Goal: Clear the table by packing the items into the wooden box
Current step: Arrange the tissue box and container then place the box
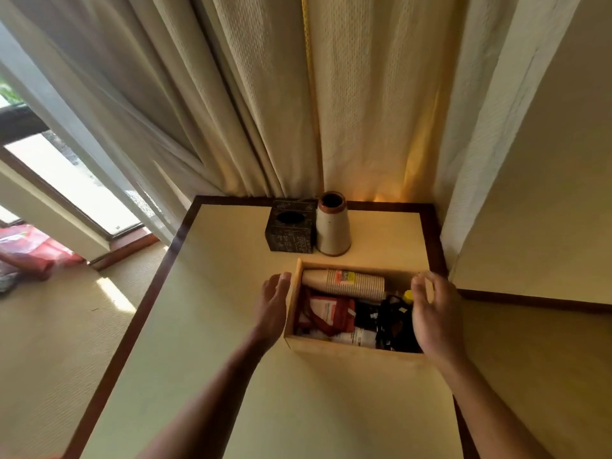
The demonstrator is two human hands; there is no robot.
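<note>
1. The left hand [275, 303] has its fingers straight and spread, holding nothing. It is just beside the left wall of the box [351, 351]; I cannot tell if it touches the wood.
2. The right hand [430, 313] hovers at the right wall, fingers loosely bent, pinching nothing.
3. The box sits between the hands on the table [231, 359], already full. The cups [344, 282] lie at the far side, a red pouch [331, 314] toward the left hand and black cables [394, 321] toward the right.
4. The hands flank the box, probably to steady or shift it whole.
5. Beyond both hands, a tissue box [291, 231] and a vase [332, 228] stand side by side, unpacked.
</note>
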